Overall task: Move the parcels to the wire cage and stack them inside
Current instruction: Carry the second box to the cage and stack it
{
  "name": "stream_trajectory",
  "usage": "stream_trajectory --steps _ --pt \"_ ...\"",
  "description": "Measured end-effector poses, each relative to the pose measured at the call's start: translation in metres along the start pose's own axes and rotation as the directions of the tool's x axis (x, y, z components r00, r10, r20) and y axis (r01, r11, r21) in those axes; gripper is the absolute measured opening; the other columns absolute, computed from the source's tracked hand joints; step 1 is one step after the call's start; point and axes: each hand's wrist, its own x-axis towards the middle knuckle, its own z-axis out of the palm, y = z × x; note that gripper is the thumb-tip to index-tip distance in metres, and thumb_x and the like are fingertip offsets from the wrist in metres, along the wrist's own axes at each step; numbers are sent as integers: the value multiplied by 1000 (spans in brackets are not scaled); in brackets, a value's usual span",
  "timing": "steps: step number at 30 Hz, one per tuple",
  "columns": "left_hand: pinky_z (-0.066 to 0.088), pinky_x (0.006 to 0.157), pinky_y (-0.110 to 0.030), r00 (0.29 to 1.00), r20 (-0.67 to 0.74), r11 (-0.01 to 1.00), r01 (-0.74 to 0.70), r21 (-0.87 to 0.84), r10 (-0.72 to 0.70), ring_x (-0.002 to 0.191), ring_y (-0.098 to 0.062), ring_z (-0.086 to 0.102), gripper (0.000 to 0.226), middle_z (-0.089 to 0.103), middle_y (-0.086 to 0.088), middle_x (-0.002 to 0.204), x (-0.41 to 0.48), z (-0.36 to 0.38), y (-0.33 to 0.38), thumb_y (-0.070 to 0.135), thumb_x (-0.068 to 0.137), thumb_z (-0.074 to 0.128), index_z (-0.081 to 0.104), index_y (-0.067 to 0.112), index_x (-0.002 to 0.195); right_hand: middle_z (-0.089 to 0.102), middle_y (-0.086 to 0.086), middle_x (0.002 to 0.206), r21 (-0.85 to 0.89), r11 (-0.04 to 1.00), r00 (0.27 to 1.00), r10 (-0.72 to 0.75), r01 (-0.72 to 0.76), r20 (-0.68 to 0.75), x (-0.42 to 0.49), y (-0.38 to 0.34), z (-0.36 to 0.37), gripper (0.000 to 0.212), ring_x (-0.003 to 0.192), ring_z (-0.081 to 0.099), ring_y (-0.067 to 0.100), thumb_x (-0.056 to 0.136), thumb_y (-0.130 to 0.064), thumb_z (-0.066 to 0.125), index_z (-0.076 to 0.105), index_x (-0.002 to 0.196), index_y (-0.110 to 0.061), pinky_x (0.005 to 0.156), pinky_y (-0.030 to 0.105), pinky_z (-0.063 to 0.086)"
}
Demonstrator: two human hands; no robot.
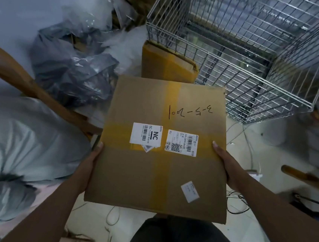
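I hold a large flat cardboard parcel level in front of me, with yellow tape, white labels and black handwriting on its top. My left hand grips its left edge, thumb on top. My right hand grips the right edge, thumb on top too; the fingers of both hands are hidden below the box. The wire cage stands just beyond the parcel at the upper right, its inside looking bare through the mesh. A smaller taped cardboard parcel stands on the floor against the cage's left side.
A heap of grey and clear plastic mail bags lies to the left, with a pale bag nearer me. A wooden chair frame crosses the left side. Cables trail over the white floor on the right.
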Motion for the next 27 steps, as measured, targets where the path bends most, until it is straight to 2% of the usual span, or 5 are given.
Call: stream_trajectory --steps 5,11,17,25,27 --pt "62 83 -52 998 -42 998 39 53 -37 101 -37 77 65 78 -17 115 27 0 23 73 83 68 80 19 116 73 4 131 9 998 998 65 -65 -15 35 -4 -5 75 120 71 29 85 -74 69 56 145 -31 111 58 49" --pt "63 71 -47 994 -84 995 70 77 -64 96 -39 77 54 77 -20 113 60 -6 46 65 84 71 81 19 110 77 3 124 29 990 990 138 -137 -35 70 -4 3 72 112 75 26 84 -75 68 60 140 -31 96 47 59" --pt "62 72 -47 990 -78 985 122 121 -113 95 -38 77 53 78 -19 112 112 -17 49 61 91 63 75 20 122 76 3 125 44 969 961 246 -243 -123 105 18 11 86 118 71 31 71 -84 74 63 138 -31 113 58 47" --pt "61 88 -54 983 -130 955 158 250 -129 100 -36 77 56 77 -16 116 200 -18 67 58 94 66 67 17 132 76 14 124 247 925 944 318 -289 -85 160 49 14 75 110 75 37 74 -75 80 73 128 -24 82 51 63" --pt "61 78 -45 979 -129 933 192 305 -159 89 -31 79 51 80 -14 107 220 -18 78 59 95 64 73 16 122 75 16 123 251 917 939 337 -310 -73 178 55 14 74 109 75 39 73 -71 82 73 128 -21 80 50 63"
